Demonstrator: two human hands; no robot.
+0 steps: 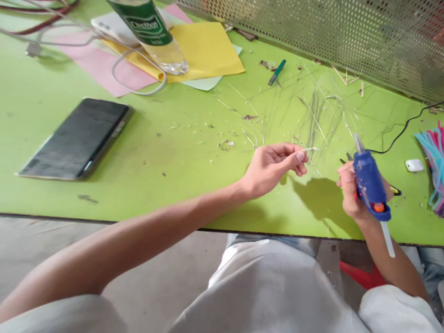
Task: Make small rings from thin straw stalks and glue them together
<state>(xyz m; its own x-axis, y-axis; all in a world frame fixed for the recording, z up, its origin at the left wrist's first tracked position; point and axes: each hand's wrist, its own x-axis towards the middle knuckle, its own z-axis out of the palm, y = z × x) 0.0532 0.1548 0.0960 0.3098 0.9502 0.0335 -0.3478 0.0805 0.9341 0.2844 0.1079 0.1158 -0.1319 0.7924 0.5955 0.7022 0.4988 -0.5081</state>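
Observation:
Between thumb and fingertips, my left hand (pixel 277 166) pinches a thin wire (pixel 311 149) whose pale tip sticks out to the right. My right hand (pixel 351 194) is wrapped round a blue hot glue gun (pixel 369 178), its metal nozzle pointing up and away from me. A white glue stick (pixel 387 239) juts from the gun's rear end. Beyond my left hand, many thin loose wires (pixel 314 115) lie scattered over the green table (pixel 194 152). Part of a dark-bladed tool with a yellow and black handle (pixel 395 190) shows behind the glue gun, mostly hidden.
A dark tablet-like device (pixel 76 138) lies at left. Behind it are a water bottle (pixel 152 34), coloured paper (pixel 211 48) and cables (pixel 114 69). A green cutter (pixel 277 72) lies near the perforated metal panel (pixel 329 41). At right sit a white earbud case (pixel 414 165) and fuzzy pipe cleaners (pixel 433 162).

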